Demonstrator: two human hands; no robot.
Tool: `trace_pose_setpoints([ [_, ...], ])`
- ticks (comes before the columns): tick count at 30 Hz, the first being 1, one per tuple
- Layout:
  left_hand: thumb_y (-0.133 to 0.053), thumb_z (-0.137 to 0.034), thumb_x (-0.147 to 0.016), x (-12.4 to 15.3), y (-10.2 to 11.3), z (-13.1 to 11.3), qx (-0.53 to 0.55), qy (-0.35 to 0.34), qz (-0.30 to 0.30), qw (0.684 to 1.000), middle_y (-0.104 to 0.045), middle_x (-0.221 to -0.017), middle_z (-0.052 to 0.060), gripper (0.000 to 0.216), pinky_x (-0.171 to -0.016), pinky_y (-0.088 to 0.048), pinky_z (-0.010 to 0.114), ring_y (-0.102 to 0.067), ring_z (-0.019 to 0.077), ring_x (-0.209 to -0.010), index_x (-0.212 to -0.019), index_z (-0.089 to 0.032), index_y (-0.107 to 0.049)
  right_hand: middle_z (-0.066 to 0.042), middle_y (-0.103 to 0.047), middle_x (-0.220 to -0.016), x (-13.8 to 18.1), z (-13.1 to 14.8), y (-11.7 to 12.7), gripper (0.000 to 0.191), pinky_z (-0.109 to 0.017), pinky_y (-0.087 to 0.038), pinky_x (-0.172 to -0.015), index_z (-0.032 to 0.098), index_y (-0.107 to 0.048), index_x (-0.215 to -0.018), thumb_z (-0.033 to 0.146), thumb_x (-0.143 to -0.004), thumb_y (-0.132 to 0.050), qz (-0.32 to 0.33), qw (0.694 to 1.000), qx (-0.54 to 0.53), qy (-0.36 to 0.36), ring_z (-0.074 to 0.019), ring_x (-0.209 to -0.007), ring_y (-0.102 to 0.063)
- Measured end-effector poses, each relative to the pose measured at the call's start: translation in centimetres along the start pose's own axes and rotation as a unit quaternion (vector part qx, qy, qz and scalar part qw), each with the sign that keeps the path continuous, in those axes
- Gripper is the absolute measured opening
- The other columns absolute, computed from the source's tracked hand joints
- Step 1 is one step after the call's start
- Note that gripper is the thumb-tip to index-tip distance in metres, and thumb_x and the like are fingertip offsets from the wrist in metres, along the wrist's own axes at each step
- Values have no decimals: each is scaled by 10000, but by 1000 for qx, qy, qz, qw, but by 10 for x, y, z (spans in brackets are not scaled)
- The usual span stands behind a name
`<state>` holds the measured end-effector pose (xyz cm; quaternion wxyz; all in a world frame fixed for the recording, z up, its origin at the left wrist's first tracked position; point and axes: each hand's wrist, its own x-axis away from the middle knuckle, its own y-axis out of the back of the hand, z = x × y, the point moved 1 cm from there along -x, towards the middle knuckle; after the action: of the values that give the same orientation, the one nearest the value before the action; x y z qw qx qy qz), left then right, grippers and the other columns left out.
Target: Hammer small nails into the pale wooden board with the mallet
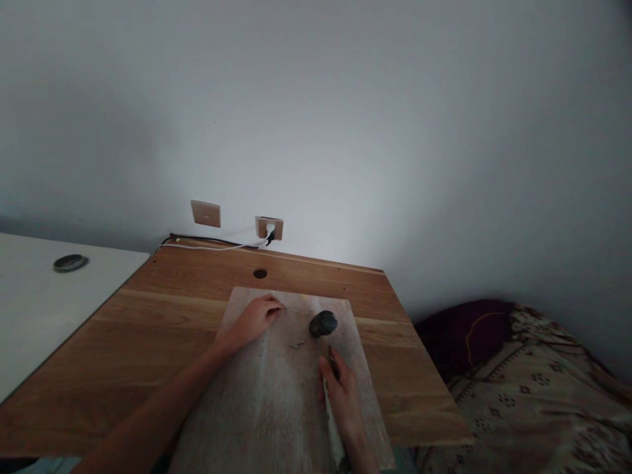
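Observation:
A pale wooden board (266, 401) lies on a brown wooden desk (162, 309). My left hand (255, 320) rests on the board's far part, its fingertips pinched together on something too small to make out. My right hand (344, 397) is wrapped around the light handle of a hammer (323, 324). The hammer's dark head rests on the board, just right of my left hand. A small metal nail (296, 344) lies loose on the board between the two hands.
A white table (34, 309) with a round dark lid (70, 263) adjoins the desk on the left. Wall sockets (269, 228) with a white cable sit behind the desk. A patterned bed cover (533, 401) and a dark pillow (467, 332) lie at the right.

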<state>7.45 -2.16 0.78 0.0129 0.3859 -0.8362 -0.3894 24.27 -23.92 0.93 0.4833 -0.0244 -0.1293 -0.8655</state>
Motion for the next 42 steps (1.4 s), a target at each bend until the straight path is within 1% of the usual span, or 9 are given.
trace_pose_setpoints([
  [6, -558, -101, -879, 6, -8, 7, -7, 19, -41, 999, -756, -1051, 76, 285, -924, -519, 333, -698, 206, -958, -1062, -193, -756, 63, -499, -538, -2, 26, -14, 543, -220, -376, -314, 185, -620, -886, 723, -808, -621, 41, 999, -24, -1, -106, -355, -430],
  [13, -599, -132, -824, 6, -1, -4, 18, 57, -58, 997, -742, -1003, 90, 291, -796, -524, 309, -675, 201, -840, -1093, -163, -705, 78, -481, -550, -24, 52, -51, 455, -201, -376, -329, 152, -616, -1074, 572, -926, -520, 119, 991, 1, 65, -100, -364, -435],
  [21, -575, -77, -768, 7, -4, 5, 70, 64, -68, 993, -765, -989, 82, 413, -805, -517, 319, -708, 230, -877, -1163, -163, -661, 52, -526, -549, -34, 45, -65, 433, -217, -363, -386, 157, -663, -1165, 504, -955, -510, 117, 981, 86, 130, -118, -386, -477],
  [28, -556, -74, -793, 7, -4, 4, 71, 58, -60, 994, -764, -944, 75, 476, -792, -517, 316, -705, 215, -835, -1256, -161, -630, 46, -530, -574, -29, 42, -69, 448, -213, -368, -357, 142, -644, -1135, 518, -959, -477, 110, 987, 59, 97, -116, -383, -469],
  [31, -563, -74, -788, 7, -5, 5, 59, 53, -59, 995, -748, -955, 68, 457, -813, -525, 331, -697, 216, -850, -1228, -168, -639, 52, -524, -570, -28, 45, -68, 460, -208, -364, -349, 145, -645, -1134, 539, -940, -509, 110, 988, 55, 90, -115, -383, -468],
  [34, -601, -94, -776, 8, -6, 4, 24, 26, -79, 996, -700, -1102, 86, 465, -917, -526, 375, -673, 238, -998, -1231, -187, -625, 51, -527, -582, -24, 42, -60, 481, -216, -366, -347, 147, -650, -1152, 557, -941, -512, 114, 988, 54, 87, -113, -375, -462],
  [38, -646, -165, -805, 16, -8, -12, -59, -11, -135, 989, -571, -1241, 108, 435, -1009, -505, 405, -598, 259, -1152, -1236, -210, -600, 44, -529, -570, -12, 24, -36, 560, -242, -391, -368, 142, -671, -1138, 636, -916, -533, 58, 994, 45, 77, -133, -399, -484],
  [40, -666, -186, -813, 23, -12, -28, -109, -62, -101, 987, -572, -1226, 109, 398, -1002, -503, 407, -586, 267, -1147, -1207, -215, -608, 28, -557, -583, -6, 12, -21, 600, -255, -409, -375, 146, -690, -1094, 689, -872, -568, 14, 998, 39, 57, -148, -419, -508],
  [42, -689, -196, -821, 30, -21, -46, -158, -152, -24, 975, -601, -1228, 104, 380, -1006, -490, 414, -581, 276, -1153, -1193, -214, -613, 17, -573, -574, -3, 2, -8, 623, -266, -405, -368, 156, -707, -1048, 728, -828, -597, -24, 998, 35, 39, -158, -416, -512],
])
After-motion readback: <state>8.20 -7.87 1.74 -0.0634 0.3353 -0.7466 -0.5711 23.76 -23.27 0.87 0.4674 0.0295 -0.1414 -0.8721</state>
